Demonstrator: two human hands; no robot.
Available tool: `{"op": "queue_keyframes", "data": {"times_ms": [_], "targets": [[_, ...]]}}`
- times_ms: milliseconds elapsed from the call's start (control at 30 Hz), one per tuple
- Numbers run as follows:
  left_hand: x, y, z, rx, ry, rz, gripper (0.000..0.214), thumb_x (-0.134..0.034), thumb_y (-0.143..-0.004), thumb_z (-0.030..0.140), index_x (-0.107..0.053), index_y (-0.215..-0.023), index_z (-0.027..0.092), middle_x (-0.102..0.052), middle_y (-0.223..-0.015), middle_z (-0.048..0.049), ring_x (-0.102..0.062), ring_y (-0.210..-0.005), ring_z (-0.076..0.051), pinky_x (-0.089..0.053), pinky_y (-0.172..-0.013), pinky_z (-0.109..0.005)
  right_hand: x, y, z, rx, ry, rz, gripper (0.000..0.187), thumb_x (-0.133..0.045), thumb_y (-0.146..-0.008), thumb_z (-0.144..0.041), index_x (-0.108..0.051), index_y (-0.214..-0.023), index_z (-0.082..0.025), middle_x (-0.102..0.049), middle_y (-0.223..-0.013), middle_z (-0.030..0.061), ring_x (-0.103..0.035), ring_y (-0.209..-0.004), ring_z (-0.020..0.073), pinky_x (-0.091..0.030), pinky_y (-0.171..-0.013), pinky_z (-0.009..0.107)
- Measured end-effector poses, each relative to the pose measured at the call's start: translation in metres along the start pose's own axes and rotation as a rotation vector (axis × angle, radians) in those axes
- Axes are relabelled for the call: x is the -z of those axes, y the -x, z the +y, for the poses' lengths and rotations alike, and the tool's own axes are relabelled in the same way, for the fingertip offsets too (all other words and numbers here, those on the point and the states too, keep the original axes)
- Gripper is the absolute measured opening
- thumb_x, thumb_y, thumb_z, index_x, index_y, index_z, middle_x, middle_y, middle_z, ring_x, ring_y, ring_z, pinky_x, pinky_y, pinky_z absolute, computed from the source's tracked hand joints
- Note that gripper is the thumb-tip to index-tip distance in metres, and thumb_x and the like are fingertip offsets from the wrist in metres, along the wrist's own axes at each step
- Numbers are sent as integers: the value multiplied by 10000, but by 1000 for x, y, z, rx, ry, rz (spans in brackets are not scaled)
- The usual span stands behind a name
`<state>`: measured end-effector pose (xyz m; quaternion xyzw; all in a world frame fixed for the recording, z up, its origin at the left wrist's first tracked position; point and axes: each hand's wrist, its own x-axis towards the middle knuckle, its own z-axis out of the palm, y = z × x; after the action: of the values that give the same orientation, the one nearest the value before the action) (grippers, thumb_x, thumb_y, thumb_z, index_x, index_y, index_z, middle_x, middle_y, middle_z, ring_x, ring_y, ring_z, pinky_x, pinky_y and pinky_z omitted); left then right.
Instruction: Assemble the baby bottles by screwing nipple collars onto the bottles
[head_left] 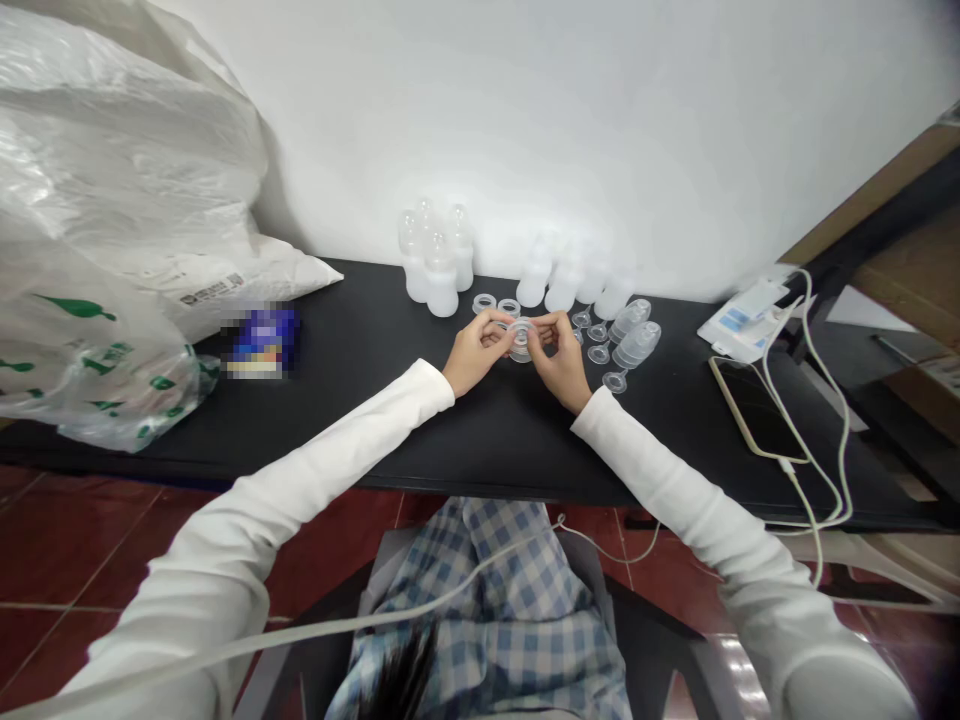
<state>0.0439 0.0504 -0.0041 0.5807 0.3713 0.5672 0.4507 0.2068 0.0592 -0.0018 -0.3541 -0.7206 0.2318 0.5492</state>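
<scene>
Black table [465, 430] against white wall; centre frame, left hand [474, 352] and right hand [561, 358] both pinch a clear ring [521, 338] between fingertips. Best held level, seating evenly; bottles [439, 262] behind.

A small clear plastic ring [520, 338], round and see-through, sits low over a black table [420, 420], near its far middle. The left hand [475, 352] pinches the ring's left edge with thumb and fingertips. The right hand [559, 358] pinches its right edge the same way. Both hands curl inward toward each other, the ring between them. The ring looks stacked, as if two pieces meet, but whether they are joined cannot be told. Its lower edge seems to touch the table.
</scene>
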Motion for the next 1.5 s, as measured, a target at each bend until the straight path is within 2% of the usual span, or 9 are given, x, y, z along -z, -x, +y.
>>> {"op": "queue_keyframes", "data": {"times_ms": [267, 467, 733, 867, 1133, 1333, 1500], "targets": [[-1, 1, 0, -60, -56, -3, 357, -762, -802, 459, -542, -900, 195, -581, -633, 55, -507, -544, -69, -374, -535, -208, -3, 2, -3, -48, -98, 15, 316, -639, -893, -526, -502, -885, -241, -487, -732, -44, -425, -609, 103, -405, -577, 281], [-4, 3, 2, -108, -58, 4, 356, -747, -820, 461, -508, -854, 199, -474, -607, 72, -392, -534, -61, -303, -534, -223, -6, 6, -8, -65, -104, 42, 354, -647, -882, -547, -451, -852, -254, -458, -723, -49, -374, -589, 101, -364, -548, 284], [-1, 3, 3, -135, -114, -24, 339, -717, -847, 482, -561, -938, 196, -512, -636, 62, -467, -575, -75, -362, -568, -223, -6, 5, -4, -101, -143, 15, 324, -618, -908, -541, -505, -974, -244, -512, -759, -33, -471, -646, 113, -423, -613, 284], [-1, 4, 4, -153, -150, -54, 319, -693, -866, 473, -563, -945, 193, -543, -660, 55, -510, -605, -81, -401, -600, -222, -2, 3, -6, -77, -90, -40, 262, -616, -924, -465, -575, -1038, -233, -465, -698, -57, -416, -603, 101, -386, -591, 266], [-3, 5, 4, -206, -178, -55, 307, -692, -874, 455, -520, -896, 202, -508, -659, 59, -473, -588, -78, -377, -577, -230, 0, 2, -15, 22, -80, -52, 115, -626, -923, -336, -610, -959, -228, -505, -732, -45, -391, -606, 95, -355, -589, 263], [-3, 6, 5, -201, -161, -79, 295, -678, -889, 452, -548, -982, 204, -555, -699, 44, -544, -647, -94, -439, -636, -239, 1, 2, -15, 27, -19, -37, 158, -620, -928, -379, -591, -966, -228, -530, -739, -37, -407, -608, 101, -382, -594, 266], [-1, 4, 0, -169, -91, -117, 360, -719, -852, 440, -540, -1054, 201, -609, -782, 17, -607, -739, -115, -474, -697, -246, 6, 0, -11, 40, 20, -51, 169, -571, -956, -377, -609, -1028, -229, -573, -775, -21, -476, -653, 114, -423, -646, 281]]}}
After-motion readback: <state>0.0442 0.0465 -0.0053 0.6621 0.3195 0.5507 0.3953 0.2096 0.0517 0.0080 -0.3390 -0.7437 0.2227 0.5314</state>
